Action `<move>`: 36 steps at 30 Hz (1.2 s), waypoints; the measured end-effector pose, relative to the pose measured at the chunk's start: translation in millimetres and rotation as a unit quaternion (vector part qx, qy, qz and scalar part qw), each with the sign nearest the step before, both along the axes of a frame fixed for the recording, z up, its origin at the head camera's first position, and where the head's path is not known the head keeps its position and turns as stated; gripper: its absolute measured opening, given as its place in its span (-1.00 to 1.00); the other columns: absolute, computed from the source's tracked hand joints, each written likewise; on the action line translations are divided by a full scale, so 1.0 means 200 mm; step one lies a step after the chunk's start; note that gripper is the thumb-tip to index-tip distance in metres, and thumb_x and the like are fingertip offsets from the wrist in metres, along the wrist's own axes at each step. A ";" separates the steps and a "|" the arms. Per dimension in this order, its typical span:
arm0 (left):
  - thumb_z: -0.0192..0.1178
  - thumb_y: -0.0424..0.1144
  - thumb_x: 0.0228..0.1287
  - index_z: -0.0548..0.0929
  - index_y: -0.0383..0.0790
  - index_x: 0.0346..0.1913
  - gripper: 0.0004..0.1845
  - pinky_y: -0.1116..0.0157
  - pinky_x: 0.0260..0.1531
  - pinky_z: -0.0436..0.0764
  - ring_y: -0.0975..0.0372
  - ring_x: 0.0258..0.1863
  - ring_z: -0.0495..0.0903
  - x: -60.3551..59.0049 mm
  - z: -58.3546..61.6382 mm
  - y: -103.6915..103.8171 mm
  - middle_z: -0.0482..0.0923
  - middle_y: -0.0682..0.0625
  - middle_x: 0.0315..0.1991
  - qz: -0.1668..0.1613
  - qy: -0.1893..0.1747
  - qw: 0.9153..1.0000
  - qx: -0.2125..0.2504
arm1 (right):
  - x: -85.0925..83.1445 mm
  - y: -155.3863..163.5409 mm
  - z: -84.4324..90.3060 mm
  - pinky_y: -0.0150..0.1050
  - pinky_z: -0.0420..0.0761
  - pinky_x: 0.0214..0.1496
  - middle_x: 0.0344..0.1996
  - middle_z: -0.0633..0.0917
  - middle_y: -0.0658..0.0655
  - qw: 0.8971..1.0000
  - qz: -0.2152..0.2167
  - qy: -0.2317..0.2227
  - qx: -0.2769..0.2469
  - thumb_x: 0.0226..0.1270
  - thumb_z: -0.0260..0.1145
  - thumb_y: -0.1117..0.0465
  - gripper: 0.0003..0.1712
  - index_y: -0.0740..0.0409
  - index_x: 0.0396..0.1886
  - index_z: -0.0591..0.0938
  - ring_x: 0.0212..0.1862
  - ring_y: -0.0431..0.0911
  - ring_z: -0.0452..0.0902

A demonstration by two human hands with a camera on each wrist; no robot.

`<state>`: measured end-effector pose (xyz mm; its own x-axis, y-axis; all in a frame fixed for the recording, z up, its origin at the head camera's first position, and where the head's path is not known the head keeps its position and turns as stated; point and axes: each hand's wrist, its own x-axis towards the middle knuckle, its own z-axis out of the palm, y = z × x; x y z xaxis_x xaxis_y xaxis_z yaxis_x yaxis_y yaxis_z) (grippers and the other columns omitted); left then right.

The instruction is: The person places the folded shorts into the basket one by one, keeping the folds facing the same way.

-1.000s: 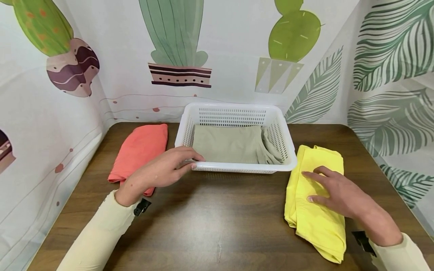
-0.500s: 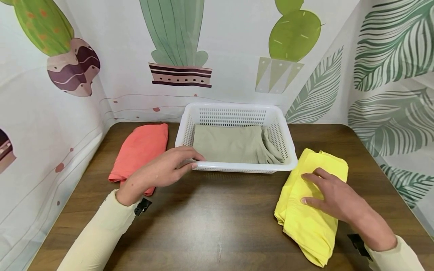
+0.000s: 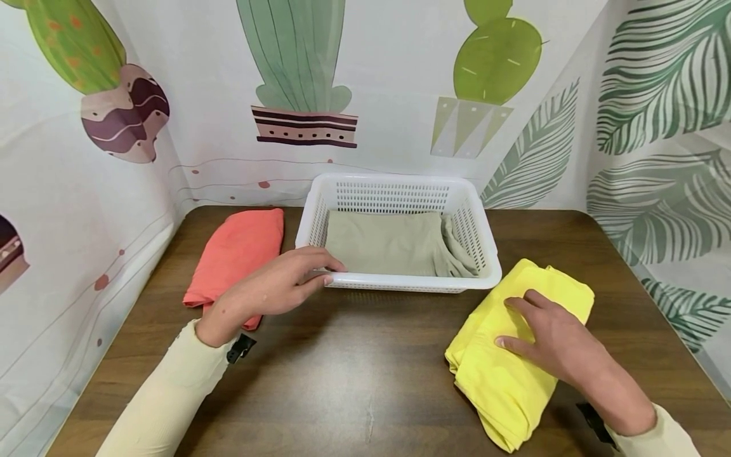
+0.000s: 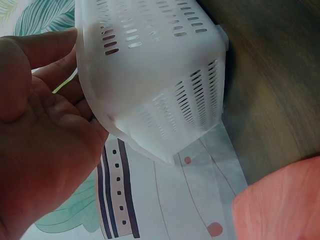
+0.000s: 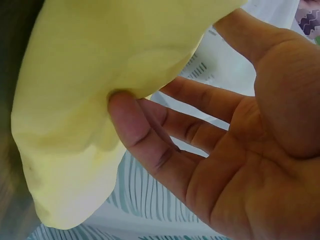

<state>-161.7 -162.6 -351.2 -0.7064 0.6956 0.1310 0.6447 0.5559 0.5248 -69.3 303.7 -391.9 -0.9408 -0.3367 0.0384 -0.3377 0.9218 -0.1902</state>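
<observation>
Under the right hand (image 3: 551,339), flat and spread with straight fingers, lies the folded yellow cloth (image 3: 508,374), set at a slant on the wooden table (image 3: 365,374) just short of the near right corner of the white basket (image 3: 485,254). The fingers press down on the cloth rather than curl round it; the right wrist view shows fingertips (image 5: 122,107) pushing into the fabric, though it is too close to say whether any fold is pinched. Off to the other side, the left hand (image 3: 268,289) rests its loosely bent fingers on the basket's near rim, steadying it. Inside the basket lies a folded grey-green cloth (image 3: 382,244); beyond the left hand lies a coral cloth (image 3: 237,251). The step in hand looks like positioning the yellow cloth. The next move likely calls for fingers slipped beneath it for a lift over the rim.
</observation>
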 end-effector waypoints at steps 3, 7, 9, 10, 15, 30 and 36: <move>0.20 -0.28 0.59 0.72 0.00 0.18 -0.75 0.17 0.15 0.59 0.33 0.09 0.57 0.00 0.00 0.00 0.66 0.23 0.09 0.000 0.000 1.000 -0.001 | 0.01 -0.02 0.00 0.15 0.67 -0.07 -0.05 0.59 0.22 1.000 -0.010 0.001 -0.005 0.13 0.67 -0.13 -0.15 0.35 0.23 0.63 -0.16 0.11 0.64; 0.19 -0.28 0.59 0.72 0.00 0.19 -0.75 0.18 0.14 0.58 0.33 0.07 0.57 0.00 0.00 0.00 0.66 0.23 0.09 -0.001 -0.002 1.000 -0.001 | 0.03 -0.05 -0.01 0.19 0.68 -0.03 -0.01 0.59 0.28 1.000 -0.029 -0.003 -0.012 0.14 0.67 -0.12 -0.15 0.39 0.21 0.62 -0.11 0.19 0.67; 0.19 -0.28 0.60 0.72 0.00 0.19 -0.75 0.18 0.14 0.58 0.33 0.08 0.57 0.00 0.00 0.00 0.66 0.23 0.10 -0.001 -0.003 1.000 -0.001 | 0.04 -0.06 -0.01 0.19 0.68 -0.03 -0.02 0.58 0.30 0.999 -0.035 -0.003 -0.012 0.16 0.66 -0.10 -0.17 0.43 0.19 0.62 -0.13 0.20 0.67; 0.19 -0.28 0.59 0.72 0.00 0.19 -0.75 0.17 0.15 0.58 0.33 0.09 0.57 0.00 0.00 0.00 0.66 0.23 0.10 0.000 -0.003 1.000 -0.001 | 0.04 -0.07 -0.01 0.18 0.69 -0.04 -0.04 0.58 0.30 0.999 -0.037 -0.001 -0.011 0.17 0.66 -0.09 -0.18 0.44 0.18 0.62 -0.14 0.20 0.67; 0.20 -0.27 0.59 0.72 0.01 0.19 -0.75 0.16 0.18 0.58 0.33 0.12 0.57 0.00 0.00 0.00 0.66 0.23 0.10 0.003 -0.003 1.000 0.000 | 0.06 -0.10 -0.01 0.12 0.71 -0.12 -0.11 0.58 0.30 0.999 -0.031 0.016 -0.001 0.20 0.65 -0.02 -0.24 0.49 0.14 0.62 -0.24 0.17 0.67; 0.20 -0.28 0.59 0.72 0.00 0.18 -0.76 0.17 0.14 0.58 0.32 0.07 0.57 0.00 0.00 0.00 0.66 0.22 0.08 0.001 -0.003 1.000 0.001 | 0.10 -0.12 0.03 -0.36 0.48 -0.37 -0.18 0.49 0.06 0.998 0.025 -0.039 -0.033 0.08 0.56 0.47 -0.38 0.41 0.21 0.65 -0.41 -0.33 0.34; 0.20 -0.29 0.59 0.72 0.00 0.18 -0.75 0.17 0.15 0.58 0.32 0.08 0.57 0.00 0.00 0.00 0.66 0.22 0.08 -0.002 -0.002 1.000 0.001 | 0.10 -0.15 0.03 -0.38 0.55 -0.34 -0.20 0.50 0.02 0.995 0.024 -0.079 -0.064 0.07 0.68 0.36 -0.31 0.43 0.22 0.64 -0.43 -0.44 0.38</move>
